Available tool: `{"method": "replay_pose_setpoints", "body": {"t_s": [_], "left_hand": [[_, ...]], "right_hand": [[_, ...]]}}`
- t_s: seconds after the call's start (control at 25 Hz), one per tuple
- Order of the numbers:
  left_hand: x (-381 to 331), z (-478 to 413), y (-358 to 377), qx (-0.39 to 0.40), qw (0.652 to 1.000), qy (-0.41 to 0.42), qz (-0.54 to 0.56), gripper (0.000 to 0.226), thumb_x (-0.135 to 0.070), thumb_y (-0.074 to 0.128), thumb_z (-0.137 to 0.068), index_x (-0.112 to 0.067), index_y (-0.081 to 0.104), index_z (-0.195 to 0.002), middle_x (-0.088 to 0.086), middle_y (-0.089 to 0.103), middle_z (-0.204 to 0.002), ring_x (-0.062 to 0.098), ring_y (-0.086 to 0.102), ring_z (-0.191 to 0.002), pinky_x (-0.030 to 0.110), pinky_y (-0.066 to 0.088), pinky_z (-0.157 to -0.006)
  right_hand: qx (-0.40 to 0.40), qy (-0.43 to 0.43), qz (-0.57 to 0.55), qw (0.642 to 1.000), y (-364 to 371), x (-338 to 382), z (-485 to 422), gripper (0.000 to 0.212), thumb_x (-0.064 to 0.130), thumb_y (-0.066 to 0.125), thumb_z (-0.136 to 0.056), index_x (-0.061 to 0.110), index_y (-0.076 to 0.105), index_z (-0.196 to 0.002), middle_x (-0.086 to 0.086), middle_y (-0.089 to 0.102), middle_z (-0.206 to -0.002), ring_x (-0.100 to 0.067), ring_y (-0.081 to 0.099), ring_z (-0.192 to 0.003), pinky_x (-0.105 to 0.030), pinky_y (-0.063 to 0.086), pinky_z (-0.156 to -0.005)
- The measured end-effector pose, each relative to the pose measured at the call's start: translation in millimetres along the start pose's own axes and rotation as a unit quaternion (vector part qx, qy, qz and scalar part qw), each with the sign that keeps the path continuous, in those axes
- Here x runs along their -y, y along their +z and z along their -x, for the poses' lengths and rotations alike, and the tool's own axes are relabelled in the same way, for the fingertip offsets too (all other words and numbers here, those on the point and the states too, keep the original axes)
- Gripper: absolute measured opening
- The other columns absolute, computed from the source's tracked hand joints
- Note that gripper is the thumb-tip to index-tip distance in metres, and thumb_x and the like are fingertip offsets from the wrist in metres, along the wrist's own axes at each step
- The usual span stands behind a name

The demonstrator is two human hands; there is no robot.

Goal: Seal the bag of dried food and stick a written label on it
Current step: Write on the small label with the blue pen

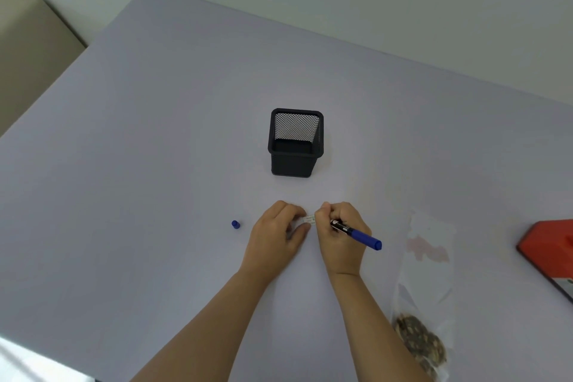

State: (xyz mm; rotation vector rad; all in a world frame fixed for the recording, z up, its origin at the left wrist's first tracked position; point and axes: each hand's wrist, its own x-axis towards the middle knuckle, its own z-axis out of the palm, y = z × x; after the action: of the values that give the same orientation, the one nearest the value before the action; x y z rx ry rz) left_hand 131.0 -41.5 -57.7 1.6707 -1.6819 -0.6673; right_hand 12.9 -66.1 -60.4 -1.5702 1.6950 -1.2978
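Observation:
A small white label point(309, 219) lies on the lilac table between my two hands. My left hand point(279, 231) rests on the table with its fingertips holding the label's left end down. My right hand point(339, 231) grips a blue pen point(356, 233) with the tip down at the label; the tip itself is hidden by my fingers. The pen's blue cap point(235, 224) lies loose to the left of my left hand. A clear plastic bag point(426, 263) lies at the right, with brown dried food point(418, 339) bunched in its near end.
A black mesh pen holder point(296, 143) stands behind my hands, nothing visible inside. A red device point(550, 253) sits at the right edge of the table. A beige cushion point(28, 49) lies beyond the table's left edge.

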Motion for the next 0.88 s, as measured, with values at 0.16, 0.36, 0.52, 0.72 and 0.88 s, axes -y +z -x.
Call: {"method": "replay_pose_setpoints", "body": {"t_s": [0.16, 0.36, 0.52, 0.72, 0.88], "left_hand": [[1.1, 2.8, 1.2, -0.017, 1.000, 0.011, 0.005, 0.021, -0.025, 0.057, -0.083, -0.009, 0.070, -0.082, 0.003, 0.057, -0.077, 0.007, 0.047, -0.068, 0.011, 0.041, -0.062], [0.5, 3.4, -0.9, -0.022, 1.000, 0.005, 0.010, 0.027, -0.024, 0.052, -0.083, -0.007, 0.072, -0.083, 0.004, 0.059, -0.077, 0.007, 0.048, -0.068, 0.003, 0.038, -0.064], [0.9, 2.0, -2.2, -0.020, 1.000, 0.006, 0.009, 0.025, -0.024, 0.055, -0.083, -0.008, 0.073, -0.083, 0.004, 0.060, -0.077, 0.007, 0.049, -0.070, -0.001, 0.037, -0.064], [1.0, 2.6, -2.1, -0.019, 1.000, 0.008, 0.005, 0.027, -0.027, 0.052, -0.083, -0.010, 0.073, -0.084, 0.002, 0.061, -0.077, 0.004, 0.048, -0.067, -0.001, 0.036, -0.064], [2.2, 3.6, -1.7, -0.016, 1.000, 0.014, 0.001, 0.027, -0.026, 0.052, -0.083, -0.010, 0.073, -0.085, 0.002, 0.061, -0.078, 0.008, 0.049, -0.070, 0.003, 0.038, -0.063]], "right_hand": [[0.010, 0.019, -0.011, 1.000, 0.2, 0.7, 0.6, 0.037, 0.030, 0.049, -0.080, 0.005, 0.044, -0.054, -0.001, 0.045, -0.051, -0.021, 0.045, -0.054, -0.015, 0.035, -0.045], [0.007, 0.019, -0.015, 1.000, -0.3, 2.3, -0.8, 0.033, 0.030, 0.049, -0.081, 0.011, 0.042, -0.055, 0.003, 0.043, -0.051, -0.020, 0.044, -0.054, -0.011, 0.034, -0.046], [0.021, 0.010, -0.022, 0.999, 0.6, 1.4, -0.1, 0.038, 0.029, 0.049, -0.081, 0.003, 0.044, -0.054, -0.004, 0.047, -0.051, -0.024, 0.045, -0.056, -0.013, 0.035, -0.047], [0.025, 0.036, -0.041, 0.998, 0.1, 0.0, -0.2, 0.042, 0.035, 0.049, -0.081, 0.001, 0.048, -0.056, -0.010, 0.051, -0.053, -0.027, 0.048, -0.057, -0.020, 0.039, -0.047], [0.025, 0.050, -0.053, 0.997, -0.2, 1.6, 0.1, 0.040, 0.036, 0.049, -0.080, 0.004, 0.047, -0.056, -0.012, 0.053, -0.053, -0.028, 0.049, -0.056, -0.023, 0.041, -0.047]]}}
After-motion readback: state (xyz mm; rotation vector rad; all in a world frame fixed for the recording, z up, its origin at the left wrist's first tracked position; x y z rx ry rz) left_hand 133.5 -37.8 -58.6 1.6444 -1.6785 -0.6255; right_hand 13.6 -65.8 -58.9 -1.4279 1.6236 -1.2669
